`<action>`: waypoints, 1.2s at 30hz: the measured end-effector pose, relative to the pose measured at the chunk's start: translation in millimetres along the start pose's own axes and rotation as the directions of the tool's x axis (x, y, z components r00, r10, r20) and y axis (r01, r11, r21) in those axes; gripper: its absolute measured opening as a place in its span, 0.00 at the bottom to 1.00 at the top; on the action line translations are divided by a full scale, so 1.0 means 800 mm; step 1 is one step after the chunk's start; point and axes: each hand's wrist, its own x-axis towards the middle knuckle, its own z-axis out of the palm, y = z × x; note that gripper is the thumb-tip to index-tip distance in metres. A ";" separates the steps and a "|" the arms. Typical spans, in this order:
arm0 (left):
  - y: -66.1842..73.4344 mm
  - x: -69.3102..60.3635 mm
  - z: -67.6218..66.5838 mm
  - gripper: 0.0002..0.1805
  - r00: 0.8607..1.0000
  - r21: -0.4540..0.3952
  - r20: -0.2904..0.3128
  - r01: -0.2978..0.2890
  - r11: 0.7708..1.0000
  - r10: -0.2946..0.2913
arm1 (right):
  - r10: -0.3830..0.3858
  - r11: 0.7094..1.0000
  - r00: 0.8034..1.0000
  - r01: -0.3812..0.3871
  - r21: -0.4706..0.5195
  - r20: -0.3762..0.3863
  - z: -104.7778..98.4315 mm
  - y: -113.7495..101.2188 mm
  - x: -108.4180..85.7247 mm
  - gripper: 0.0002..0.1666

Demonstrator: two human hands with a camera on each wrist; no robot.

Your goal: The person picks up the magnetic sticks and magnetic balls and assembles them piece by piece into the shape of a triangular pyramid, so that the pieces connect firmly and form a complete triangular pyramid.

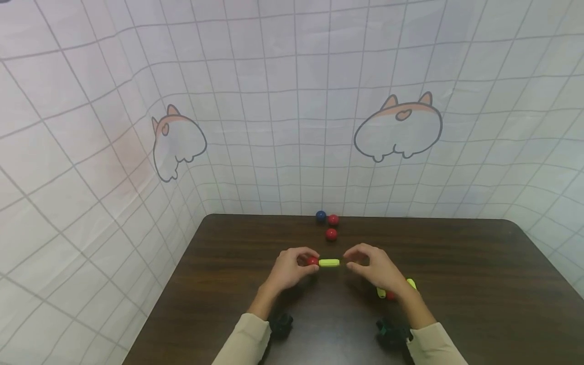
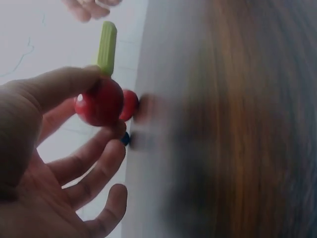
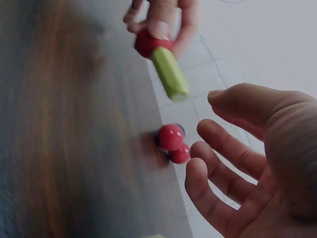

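Note:
Between thumb and fingers, my left hand (image 1: 288,268) pinches a red ball (image 2: 100,103). A yellow-green ribbed rod (image 1: 329,262) sticks out from that ball, pointing toward my right hand (image 1: 376,267), and the two are held above the table. The right hand's fingers are spread and loosely bent, a small gap from the rod's free end, with nothing in them. Beyond the hands, a blue ball (image 1: 321,216) and two red balls, one at the back (image 1: 333,220) and one nearer (image 1: 331,234), rest on the table.
Partly hidden under my right forearm lie one yellow-green rod (image 1: 381,292), another rod (image 1: 411,283) and a red piece (image 1: 390,294). The dark wooden table (image 1: 219,284) ends at a white gridded cloth (image 1: 283,152) behind and at the left. Black devices sit at both wrists.

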 end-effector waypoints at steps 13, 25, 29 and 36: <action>-0.029 0.004 -0.014 0.14 0.992 0.070 -0.076 0.106 0.992 -0.100 | 0.079 0.997 0.997 -0.079 -0.011 0.005 -0.023 0.011 -0.004 0.17; -0.035 0.003 -0.015 0.15 0.990 0.031 -0.094 0.106 0.994 -0.103 | 0.084 0.996 0.996 -0.084 -0.002 -0.009 -0.030 0.011 -0.002 0.17; -0.038 0.004 -0.015 0.15 0.991 0.021 -0.102 0.093 0.995 -0.090 | 0.085 0.996 0.996 -0.084 0.022 -0.012 -0.032 0.006 0.002 0.17; -0.043 0.003 -0.016 0.15 0.990 0.024 -0.111 0.091 0.996 -0.088 | 0.055 0.995 0.998 -0.058 0.085 0.034 -0.031 0.006 0.033 0.15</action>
